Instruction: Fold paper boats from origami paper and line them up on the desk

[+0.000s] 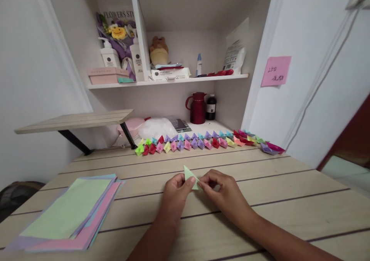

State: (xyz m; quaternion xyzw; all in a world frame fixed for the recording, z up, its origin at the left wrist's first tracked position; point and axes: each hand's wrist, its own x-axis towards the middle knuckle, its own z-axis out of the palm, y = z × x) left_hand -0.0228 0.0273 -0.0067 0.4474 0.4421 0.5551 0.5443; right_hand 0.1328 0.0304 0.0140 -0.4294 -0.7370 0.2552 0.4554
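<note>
A small folded piece of light green paper [190, 175] stands just above the wooden table [289, 199], pinched from both sides. My left hand [175, 193] grips its left edge with thumb and fingers closed. My right hand [219, 191] pinches its right lower corner, fingers curled. A stack of coloured paper sheets [72, 213], light green on top, lies at the front left. Two long rows of small folded paper boats [199, 140] in many colours run across the far side of the table.
A raised wooden shelf board [78, 120] juts out at the left. Behind the boats stand a red jug [198, 107], a dark bottle [211, 106] and a white bag [157, 128]. A wall shelf [167, 81] holds bottles and boxes. A pink note [276, 71] sticks on the right wall.
</note>
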